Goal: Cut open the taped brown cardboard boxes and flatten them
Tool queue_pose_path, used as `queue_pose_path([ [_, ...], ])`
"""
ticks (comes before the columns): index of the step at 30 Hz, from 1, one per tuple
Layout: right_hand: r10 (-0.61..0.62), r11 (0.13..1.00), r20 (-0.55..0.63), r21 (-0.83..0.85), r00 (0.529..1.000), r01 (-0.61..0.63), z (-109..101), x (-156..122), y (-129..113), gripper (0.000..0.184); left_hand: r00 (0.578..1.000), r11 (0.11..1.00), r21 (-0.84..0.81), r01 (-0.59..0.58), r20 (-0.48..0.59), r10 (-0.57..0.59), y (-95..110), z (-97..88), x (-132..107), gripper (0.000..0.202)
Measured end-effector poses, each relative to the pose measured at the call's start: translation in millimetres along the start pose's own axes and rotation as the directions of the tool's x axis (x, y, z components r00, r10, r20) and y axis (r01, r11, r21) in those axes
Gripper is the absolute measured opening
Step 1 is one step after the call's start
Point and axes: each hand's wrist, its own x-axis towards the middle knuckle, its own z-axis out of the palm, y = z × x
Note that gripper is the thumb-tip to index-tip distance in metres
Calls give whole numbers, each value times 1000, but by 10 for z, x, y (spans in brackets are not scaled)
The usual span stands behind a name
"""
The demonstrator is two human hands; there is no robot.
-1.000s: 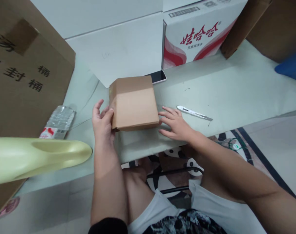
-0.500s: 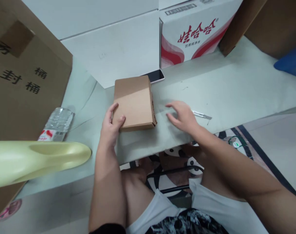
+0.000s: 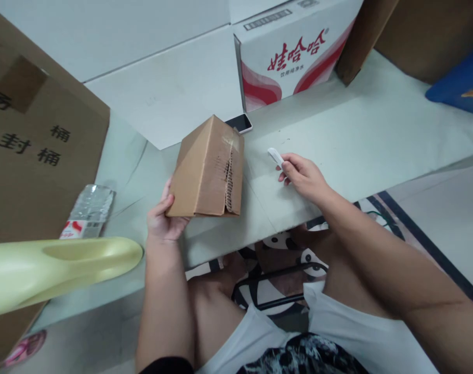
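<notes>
Your left hand (image 3: 165, 218) has its grip closed on the near left corner of a brown cardboard box (image 3: 203, 174), tilted at the near side of the bench (image 3: 318, 135), with a torn seam (image 3: 229, 187) showing on its right face. To the right, apart from the box, your right hand (image 3: 303, 176) has its grip closed around a white knife (image 3: 274, 155), one end projecting far left. A phone (image 3: 242, 123) lies beyond the box.
</notes>
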Motion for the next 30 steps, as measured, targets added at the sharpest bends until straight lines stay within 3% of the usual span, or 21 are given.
queue_pose_path([
  [2,52,971,67,229,996,-66,78,-22,-130,42,999,999,33,4,33,-6,-31,62,2,65],
  [4,88,933,103,340,991,-118,123,-42,-214,37,999,998,60,-12,47,9,-56,121,-11,67],
  [9,122,884,97,443,988,-153,109,-49,-202,34,999,995,97,-30,36,27,-97,212,-72,76],
  [12,79,870,-8,489,997,-65,46,-19,-120,37,998,993,109,-40,51,34,-108,222,-85,76],
  [14,15,919,-158,392,987,49,-22,-6,-79,40,998,994,104,-44,40,40,-110,216,-78,75],
  [16,-67,979,-292,167,954,120,-96,-18,-72,41,999,995,92,-37,20,35,-107,209,-68,73],
  [19,-160,987,-383,-77,910,141,-149,-83,-128,42,1000,997,73,-12,19,11,-98,206,-59,70],
  [25,-246,942,-295,152,923,300,27,-215,-321,46,999,998,66,-8,48,5,-95,206,-58,67],
  [30,-95,902,-216,395,972,175,88,-200,-354,43,998,998,62,-4,62,0,-100,185,-52,70],
])
